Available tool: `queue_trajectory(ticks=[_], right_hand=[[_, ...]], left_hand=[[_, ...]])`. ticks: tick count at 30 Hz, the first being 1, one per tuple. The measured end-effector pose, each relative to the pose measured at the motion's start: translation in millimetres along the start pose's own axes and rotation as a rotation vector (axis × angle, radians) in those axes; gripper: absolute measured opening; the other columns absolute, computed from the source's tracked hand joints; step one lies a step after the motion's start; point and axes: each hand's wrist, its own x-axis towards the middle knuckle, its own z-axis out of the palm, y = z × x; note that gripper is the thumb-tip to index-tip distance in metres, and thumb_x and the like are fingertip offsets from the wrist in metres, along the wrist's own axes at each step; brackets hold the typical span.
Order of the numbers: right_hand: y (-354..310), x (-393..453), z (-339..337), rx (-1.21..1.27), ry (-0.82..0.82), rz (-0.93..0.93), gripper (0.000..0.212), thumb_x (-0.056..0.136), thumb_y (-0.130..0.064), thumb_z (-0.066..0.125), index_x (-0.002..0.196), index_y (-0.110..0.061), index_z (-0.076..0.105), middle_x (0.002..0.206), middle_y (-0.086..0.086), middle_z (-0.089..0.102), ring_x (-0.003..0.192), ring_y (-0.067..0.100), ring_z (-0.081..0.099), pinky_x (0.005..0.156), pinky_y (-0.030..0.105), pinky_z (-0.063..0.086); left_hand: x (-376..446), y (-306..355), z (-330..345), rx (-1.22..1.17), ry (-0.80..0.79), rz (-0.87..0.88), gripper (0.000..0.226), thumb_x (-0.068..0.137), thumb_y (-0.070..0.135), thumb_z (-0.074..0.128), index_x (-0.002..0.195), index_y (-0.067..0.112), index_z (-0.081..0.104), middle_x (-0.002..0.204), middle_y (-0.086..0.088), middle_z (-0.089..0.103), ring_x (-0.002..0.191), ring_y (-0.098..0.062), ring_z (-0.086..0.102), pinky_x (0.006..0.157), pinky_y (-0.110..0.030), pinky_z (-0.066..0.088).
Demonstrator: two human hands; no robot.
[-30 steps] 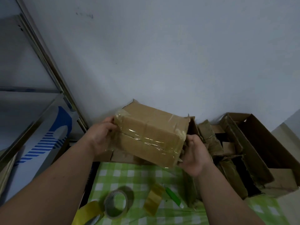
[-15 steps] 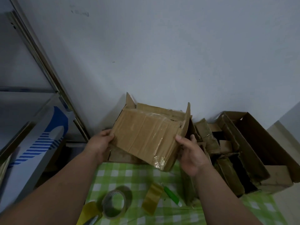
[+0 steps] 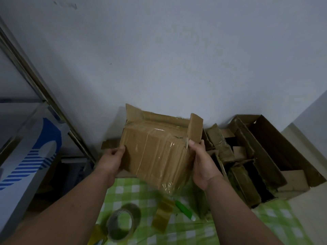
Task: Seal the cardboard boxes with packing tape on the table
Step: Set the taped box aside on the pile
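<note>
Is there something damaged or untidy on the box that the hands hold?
Yes. The cardboard box held by the left hand and right hand has open flaps standing up at its far end, and the tape on its near corner looks wrinkled.

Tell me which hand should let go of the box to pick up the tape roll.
Left, probably. The tape roll lies on the tablecloth under the left hand, while the right hand grips the box farther from it.
</note>
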Motion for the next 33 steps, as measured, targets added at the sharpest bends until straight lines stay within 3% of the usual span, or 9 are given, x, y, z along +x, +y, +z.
queue_trajectory(ticks=[2, 6, 11, 15, 18, 21, 25, 29, 33], right_hand=[[1.5, 3.0, -2.8, -0.022, 0.012, 0.019, 0.098, 0.086, -0.044, 0.066, 0.153, -0.045, -0.006, 0.15, -0.009, 0.034, 0.132, 0.018, 0.036, 0.107, 0.048, 0.032], [3.8, 4.4, -2.6, -0.063, -0.022, 0.042, 0.098, 0.076, -0.045, 0.065, 0.154, -0.047, 0.004, 0.151, -0.003, 0.039, 0.133, 0.022, 0.04, 0.11, 0.052, 0.031], [5.2, 8.9, -5.2, 0.06, -0.004, 0.022, 0.086, 0.082, -0.053, 0.061, 0.153, -0.047, 0.012, 0.151, -0.004, 0.043, 0.133, 0.022, 0.044, 0.113, 0.053, 0.029], [5.4, 11.6, -2.6, -0.049, 0.071, 0.079, 0.096, 0.065, -0.087, 0.058, 0.147, -0.056, 0.022, 0.15, -0.005, 0.044, 0.133, 0.023, 0.045, 0.11, 0.057, 0.032], [0.0, 10.6, -6.6, -0.14, 0.124, 0.075, 0.098, 0.052, -0.1, 0.051, 0.14, -0.064, 0.028, 0.154, -0.011, 0.038, 0.14, 0.022, 0.034, 0.116, 0.06, 0.02], [-9.8, 1.4, -4.5, -0.132, 0.137, -0.014, 0.091, 0.062, -0.096, 0.049, 0.143, -0.056, 0.034, 0.147, -0.013, 0.047, 0.136, 0.017, 0.042, 0.114, 0.054, 0.03], [-23.2, -15.4, -0.6, -0.018, 0.189, -0.197, 0.073, 0.069, -0.086, 0.053, 0.136, -0.061, 0.038, 0.146, -0.009, 0.047, 0.133, 0.021, 0.047, 0.107, 0.054, 0.042], [-40.9, -37.5, -2.0, 0.066, 0.308, -0.268, 0.058, 0.081, -0.072, 0.048, 0.131, -0.043, 0.048, 0.13, 0.0, 0.062, 0.119, 0.027, 0.061, 0.088, 0.057, 0.054], [-57.0, -64.3, -12.5, 0.05, 0.351, -0.336, 0.042, 0.099, -0.06, 0.03, 0.116, -0.036, 0.059, 0.107, -0.01, 0.069, 0.1, 0.009, 0.065, 0.069, 0.032, 0.059]], left_hand=[[1.3, 1.6, 1.1, -0.036, 0.012, -0.003, 0.052, 0.095, 0.049, 0.055, 0.134, 0.017, 0.046, 0.129, -0.008, 0.054, 0.117, -0.03, 0.054, 0.098, -0.048, 0.05], [4.5, 5.8, 0.7, -0.082, -0.05, -0.032, 0.061, 0.091, 0.064, 0.048, 0.144, 0.035, 0.041, 0.142, 0.003, 0.05, 0.124, -0.024, 0.051, 0.098, -0.05, 0.049], [6.9, 17.4, 8.1, -0.138, -0.097, -0.142, 0.088, 0.08, 0.085, 0.037, 0.136, 0.019, 0.054, 0.133, -0.003, 0.06, 0.123, -0.027, 0.055, 0.107, -0.049, 0.041], [43.4, 14.7, 2.8, -0.267, -0.168, -0.192, 0.125, 0.031, 0.103, 0.049, 0.13, 0.027, 0.06, 0.127, -0.007, 0.065, 0.113, -0.037, 0.062, 0.094, -0.068, 0.043], [32.1, 31.4, 9.1, -0.316, -0.135, -0.183, 0.105, 0.059, 0.098, 0.04, 0.128, 0.021, 0.06, 0.122, -0.006, 0.067, 0.109, -0.031, 0.063, 0.092, -0.061, 0.048], [17.4, 45.4, 19.6, -0.293, -0.145, -0.134, 0.073, 0.078, 0.08, 0.05, 0.125, 0.026, 0.064, 0.116, -0.001, 0.069, 0.101, -0.026, 0.064, 0.075, -0.046, 0.054], [-1.9, 57.5, 33.5, -0.279, -0.253, -0.034, 0.032, 0.099, 0.051, 0.046, 0.096, 0.027, 0.067, 0.094, 0.004, 0.068, 0.09, -0.015, 0.063, 0.069, -0.035, 0.05], [-19.9, 72.8, 41.5, -0.31, -0.359, 0.028, 0.026, 0.1, 0.042, 0.047, 0.102, 0.024, 0.066, 0.111, 0.005, 0.064, 0.105, -0.014, 0.059, 0.073, -0.033, 0.05], [-42.5, 86.8, 53.3, -0.346, -0.437, 0.117, 0.039, 0.098, 0.041, 0.046, 0.127, 0.023, 0.064, 0.132, -0.001, 0.062, 0.123, -0.022, 0.056, 0.092, -0.039, 0.051]])
